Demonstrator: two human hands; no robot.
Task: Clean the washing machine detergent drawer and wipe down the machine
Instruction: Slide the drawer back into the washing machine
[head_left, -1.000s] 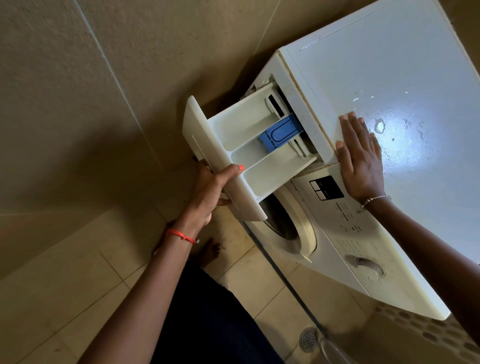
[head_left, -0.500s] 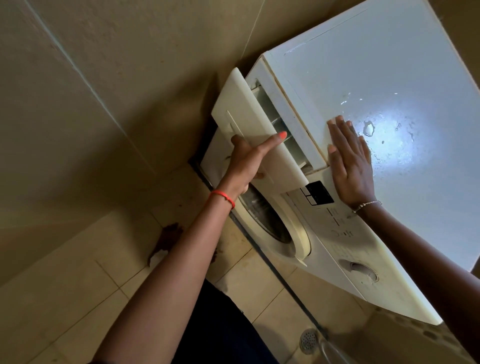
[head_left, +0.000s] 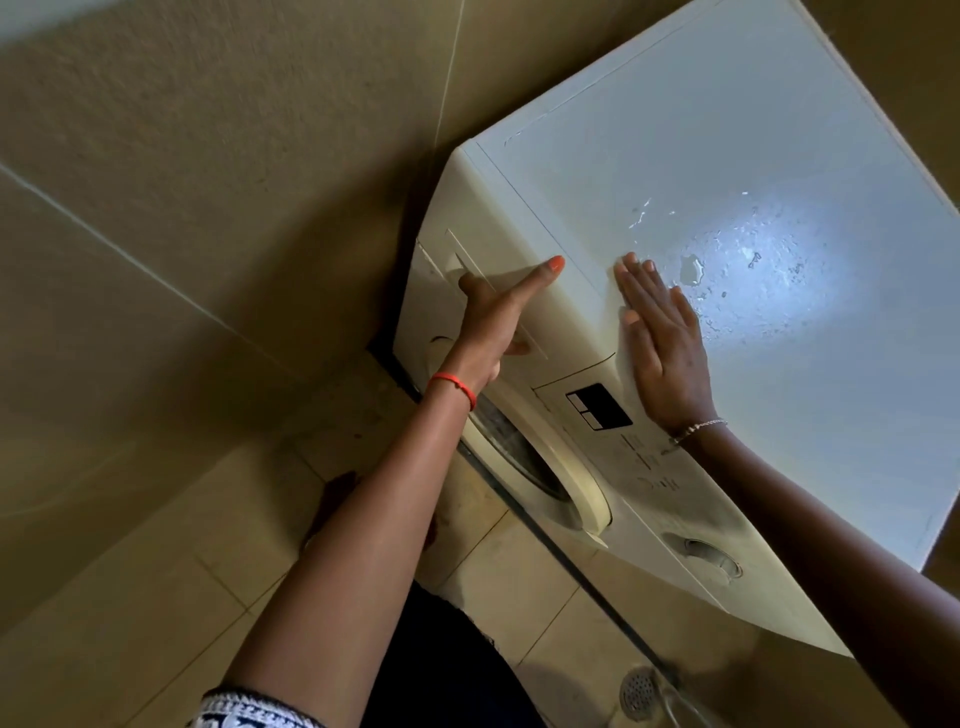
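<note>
Left hand (head_left: 496, 319) is gripping cream plastic detergent drawer (head_left: 569, 309); right hand (head_left: 665, 348) is resting flat on white machine top (head_left: 779, 156).

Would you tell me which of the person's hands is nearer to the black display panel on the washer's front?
Right. The right hand lies flat on the top edge just beside the display panel; the left hand is on the detergent drawer, farther off.

1. One view is given, taken from a head-worn wide-angle camera standing over the washing machine (head_left: 727, 234).
2. It is aimed forward and steeply down, so the machine's top, front and the tiled floor (head_left: 156, 597) are seen together.
3. Everything is seen at arm's length: the left hand (head_left: 493, 322) at the detergent drawer (head_left: 571, 312) and the right hand (head_left: 665, 343) are framed near the centre.
</note>
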